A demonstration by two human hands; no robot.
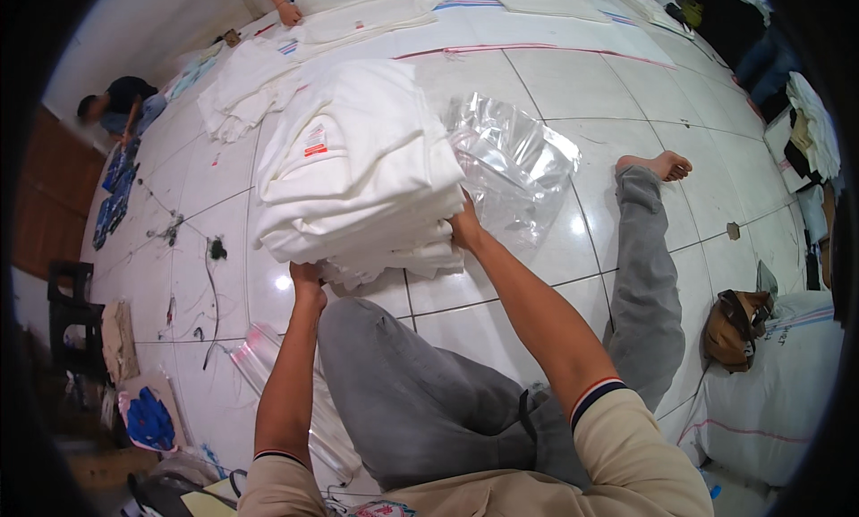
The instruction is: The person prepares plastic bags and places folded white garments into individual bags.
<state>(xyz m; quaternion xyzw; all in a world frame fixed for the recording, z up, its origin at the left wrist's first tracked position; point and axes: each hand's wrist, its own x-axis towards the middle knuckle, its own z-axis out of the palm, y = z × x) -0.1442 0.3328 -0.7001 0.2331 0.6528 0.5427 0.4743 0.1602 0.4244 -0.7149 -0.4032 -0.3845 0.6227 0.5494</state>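
Note:
A thick stack of folded white garments [353,172], the top one with a small red-and-white label, sits in front of me. My left hand [306,282] grips it from below at the front left, fingers partly hidden under the cloth. My right hand [463,223] holds its right side, fingertips tucked behind the folds. Beside the stack, to the right, lie clear plastic bags [523,172]. More clear plastic sleeves [327,445] lie by my left leg.
Co-workers' hands [288,12] rest by white garments [358,20] across the tiled floor. A crouching person [130,105] is at left near blue cloth; another person [765,65] stands at right. Black chairs [76,329] stand left. A brown bag [732,329] and white sack [761,410] are at right.

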